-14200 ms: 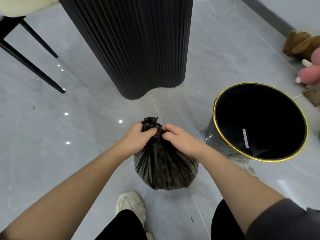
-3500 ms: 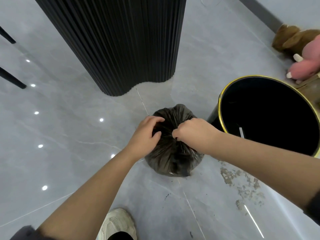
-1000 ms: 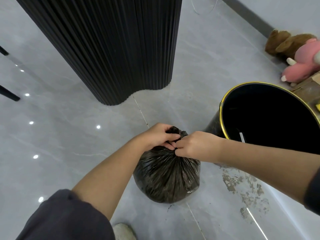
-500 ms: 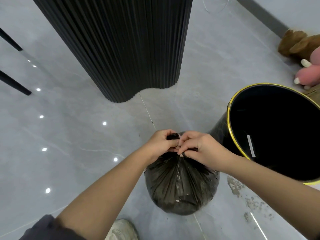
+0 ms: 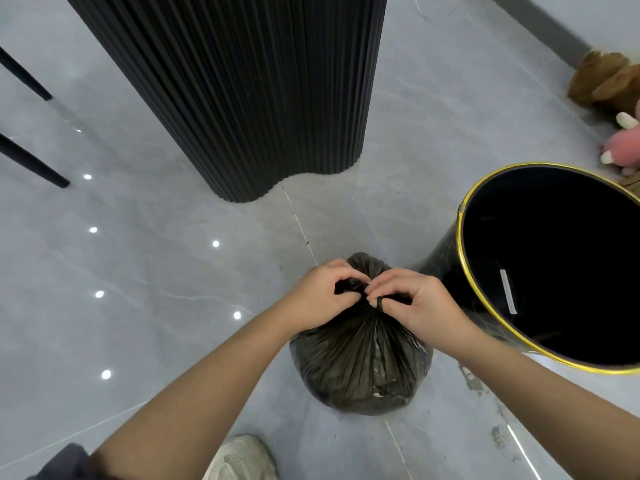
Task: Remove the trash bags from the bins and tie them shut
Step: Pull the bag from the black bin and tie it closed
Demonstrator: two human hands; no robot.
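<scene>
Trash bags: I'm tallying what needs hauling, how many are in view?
1: a black trash bag on the floor, neck pinched by the left hand and right hand. Another could hide inside the dark bin.

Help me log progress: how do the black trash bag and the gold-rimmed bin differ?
The trash bag is soft, crinkled and gathered at its neck; the bin is rigid, its mouth open. The trash bag bulges full; the bin shows no liner. The left hand and right hand pinch the trash bag's neck; the bin is untouched. Both are black and stand on the floor.
</scene>
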